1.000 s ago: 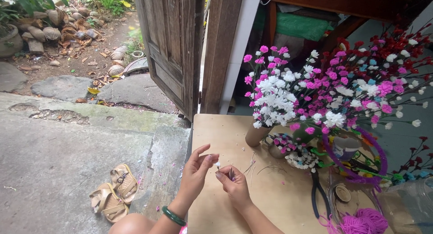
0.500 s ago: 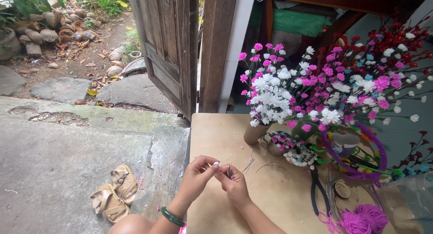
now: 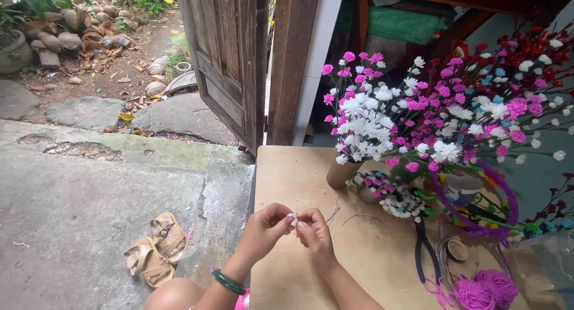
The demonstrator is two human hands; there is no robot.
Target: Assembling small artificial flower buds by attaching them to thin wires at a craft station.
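My left hand (image 3: 266, 229) and my right hand (image 3: 315, 233) meet over the near part of a low wooden table (image 3: 299, 172). Together their fingertips pinch a tiny pale piece (image 3: 295, 217) with thin wire trailing from it; what it is exactly is too small to tell. A green bangle (image 3: 228, 282) sits on my left wrist. Loose thin wires (image 3: 350, 215) lie on the table just beyond my fingers.
Bunches of white, pink and red artificial flowers (image 3: 418, 118) stand in small pots (image 3: 342, 173) at the table's back right. Black pliers (image 3: 426, 250), a tape roll (image 3: 457, 249), pink yarn (image 3: 478, 289) and a purple wire loop (image 3: 478, 226) lie right. Sandals (image 3: 154, 249) rest on the concrete step left.
My left hand's fingers have curled in from spread to a close pinch against my right hand. The view has tilted slightly.
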